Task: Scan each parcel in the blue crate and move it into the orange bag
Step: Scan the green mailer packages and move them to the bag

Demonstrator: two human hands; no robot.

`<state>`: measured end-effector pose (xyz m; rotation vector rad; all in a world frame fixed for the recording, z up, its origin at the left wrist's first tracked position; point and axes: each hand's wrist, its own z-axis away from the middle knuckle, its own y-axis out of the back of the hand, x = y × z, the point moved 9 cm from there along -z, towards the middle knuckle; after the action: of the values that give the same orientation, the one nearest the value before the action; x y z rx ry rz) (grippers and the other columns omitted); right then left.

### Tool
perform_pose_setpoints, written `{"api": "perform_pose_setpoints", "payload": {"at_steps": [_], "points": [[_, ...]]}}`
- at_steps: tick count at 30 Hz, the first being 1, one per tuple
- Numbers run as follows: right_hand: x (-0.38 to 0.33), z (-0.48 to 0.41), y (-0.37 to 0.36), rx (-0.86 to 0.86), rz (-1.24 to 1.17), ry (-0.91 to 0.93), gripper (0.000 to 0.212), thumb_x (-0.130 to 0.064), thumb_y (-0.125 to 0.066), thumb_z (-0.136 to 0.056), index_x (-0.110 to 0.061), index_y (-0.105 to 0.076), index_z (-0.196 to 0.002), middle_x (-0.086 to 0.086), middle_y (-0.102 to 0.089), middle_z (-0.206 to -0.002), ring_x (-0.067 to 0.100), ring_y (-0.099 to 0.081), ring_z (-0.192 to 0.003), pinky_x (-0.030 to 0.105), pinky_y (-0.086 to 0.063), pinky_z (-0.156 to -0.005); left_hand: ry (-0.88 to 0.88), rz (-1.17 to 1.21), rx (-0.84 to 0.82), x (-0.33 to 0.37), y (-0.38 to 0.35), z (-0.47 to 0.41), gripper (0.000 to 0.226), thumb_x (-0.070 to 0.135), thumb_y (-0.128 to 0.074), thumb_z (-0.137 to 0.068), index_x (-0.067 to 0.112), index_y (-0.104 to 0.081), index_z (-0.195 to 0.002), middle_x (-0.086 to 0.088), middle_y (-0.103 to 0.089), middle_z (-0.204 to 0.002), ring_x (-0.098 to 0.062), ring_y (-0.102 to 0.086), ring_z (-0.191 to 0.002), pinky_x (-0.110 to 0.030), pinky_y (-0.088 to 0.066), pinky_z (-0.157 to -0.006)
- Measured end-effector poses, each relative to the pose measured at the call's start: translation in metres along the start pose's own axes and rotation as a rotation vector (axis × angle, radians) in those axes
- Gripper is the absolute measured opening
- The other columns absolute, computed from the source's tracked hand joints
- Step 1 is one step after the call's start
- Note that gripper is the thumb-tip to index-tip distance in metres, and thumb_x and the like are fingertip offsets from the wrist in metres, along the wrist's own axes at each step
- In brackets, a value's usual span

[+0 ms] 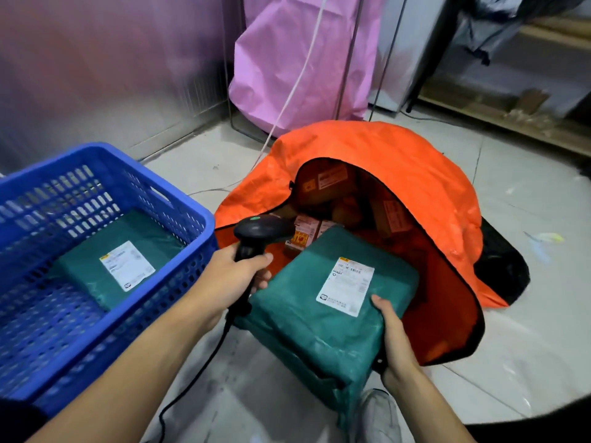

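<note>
Right hand: thumb on top of the green parcel at its near right edge, fingers hidden beneath; I read this as a pinch grip. Left hand: fingers curled round the scanner handle, head just beyond the parcel's far left corner.

Judgement: the parcel is at the mouth of the orange bag, label up. I'd confirm the scan, then slide it forward flat so it clears the black-edged rim.

Beyond my fingers, the bag holds several labelled cartons. Left of the scanner hand, the blue crate holds one more green parcel.
</note>
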<state>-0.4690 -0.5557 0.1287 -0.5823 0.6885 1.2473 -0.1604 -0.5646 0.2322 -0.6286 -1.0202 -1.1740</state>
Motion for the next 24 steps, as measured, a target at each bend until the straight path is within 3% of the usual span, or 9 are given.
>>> {"api": "perform_pose_setpoints", "payload": {"at_steps": [5,7,10,13,15,18,24], "points": [[-0.030,-0.026,-0.003,0.039,-0.076,0.007,0.047,-0.044,-0.084,-0.075,-0.013,-0.073,-0.109,0.010,-0.080,-0.097,0.033,-0.077,-0.092,0.040,-0.061,-0.075,-0.025,-0.051,0.016,0.013,0.001,-0.007,0.007,0.022,-0.072,-0.097,0.014,-0.070,-0.096,-0.007,-0.075,-0.073,-0.021,-0.067,-0.070,-0.035,-0.053,-0.071],[-0.042,-0.031,-0.009,0.033,-0.106,0.019,0.046,-0.037,-0.085,-0.074,-0.010,-0.074,-0.110,0.012,-0.080,-0.097,0.032,-0.076,-0.091,0.038,-0.059,-0.072,-0.026,-0.093,0.017,0.019,-0.001,-0.008,0.008,0.024,-0.071,-0.097,0.016,-0.071,-0.098,-0.006,-0.076,-0.076,-0.020,-0.068,-0.074,-0.029,-0.053,-0.073],[-0.054,-0.041,-0.011,0.092,-0.195,0.017,0.041,-0.032,-0.085,-0.073,-0.010,-0.074,-0.107,0.012,-0.079,-0.100,0.029,-0.075,-0.088,0.037,-0.058,-0.072,-0.015,-0.091,0.025,0.026,-0.006,-0.010,0.011,0.024,-0.069,-0.099,0.014,-0.071,-0.102,-0.008,-0.074,-0.082,-0.016,-0.066,-0.071,-0.019,-0.050,-0.063],[-0.057,-0.056,-0.019,0.112,-0.296,-0.015,0.061,-0.044,-0.085,-0.063,-0.016,-0.073,-0.115,0.011,-0.078,-0.110,0.031,-0.075,-0.096,0.043,-0.061,-0.077,-0.024,-0.055,0.024,0.032,-0.010,-0.013,0.010,0.024,-0.068,-0.100,0.015,-0.070,-0.103,-0.010,-0.073,-0.083,-0.015,-0.065,-0.067,-0.013,-0.051,-0.057],[-0.055,-0.065,-0.032,0.072,-0.343,-0.057,0.070,-0.053,-0.083,-0.061,-0.020,-0.069,-0.121,0.010,-0.077,-0.114,0.031,-0.073,-0.103,0.050,-0.061,-0.085,-0.033,-0.051,0.011,0.034,-0.011,-0.011,0.009,0.026,-0.068,-0.100,0.018,-0.071,-0.102,-0.009,-0.074,-0.083,-0.016,-0.066,-0.069,-0.018,-0.052,-0.064],[-0.052,-0.074,-0.057,0.000,-0.392,-0.133,0.053,-0.054,-0.075,-0.078,-0.020,-0.063,-0.116,0.012,-0.070,-0.112,0.033,-0.067,-0.108,0.058,-0.055,-0.097,-0.032,-0.063,-0.007,0.033,-0.013,-0.009,0.008,0.028,-0.070,-0.099,0.022,-0.072,-0.102,-0.008,-0.078,-0.082,-0.015,-0.068,-0.071,-0.026,-0.052,-0.072],[-0.039,-0.093,-0.100,-0.009,-0.596,-0.176,0.057,-0.048,-0.074,-0.083,-0.015,-0.055,-0.127,0.015,-0.064,-0.116,0.037,-0.061,-0.114,0.059,-0.054,-0.096,-0.020,-0.060,0.038,0.029,-0.001,-0.011,0.009,0.029,-0.071,-0.097,0.020,-0.071,-0.098,-0.009,-0.079,-0.085,-0.015,-0.072,-0.072,-0.026,-0.053,-0.071]]}}
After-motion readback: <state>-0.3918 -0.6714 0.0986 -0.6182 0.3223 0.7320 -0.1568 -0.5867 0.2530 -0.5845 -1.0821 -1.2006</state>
